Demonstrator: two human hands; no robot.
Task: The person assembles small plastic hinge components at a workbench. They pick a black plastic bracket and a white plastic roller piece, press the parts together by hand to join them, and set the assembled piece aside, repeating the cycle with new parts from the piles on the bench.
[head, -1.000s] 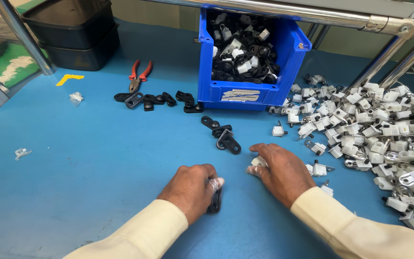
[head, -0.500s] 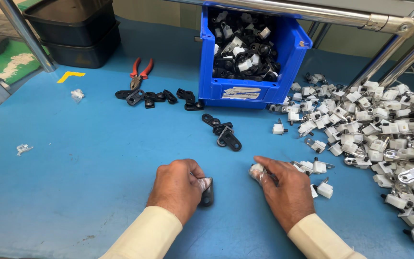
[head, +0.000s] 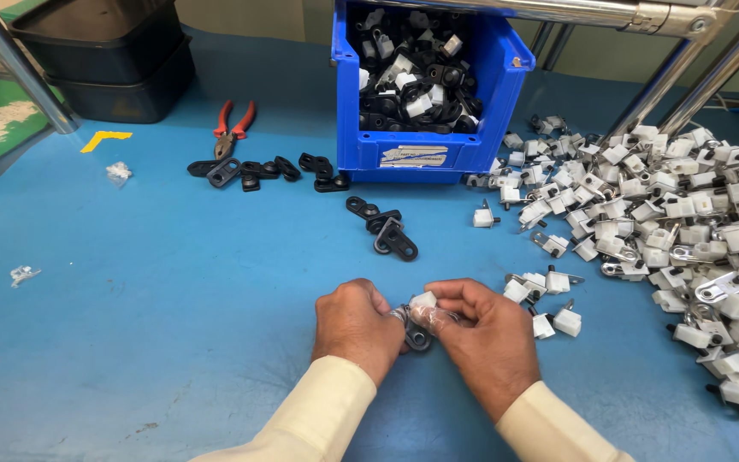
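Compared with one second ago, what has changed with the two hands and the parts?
The left hand and right hand, apart earlier, have come together; the black part and white part now meet between them. The blue bin, pliers and white pile stayed put.

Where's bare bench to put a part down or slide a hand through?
Most open: blue table left of the left hand, between the small clear scrap and the black brackets. A narrower lane runs between those brackets and the hands. Crowded: the pile of white clips right of the right hand, and around the blue bin.
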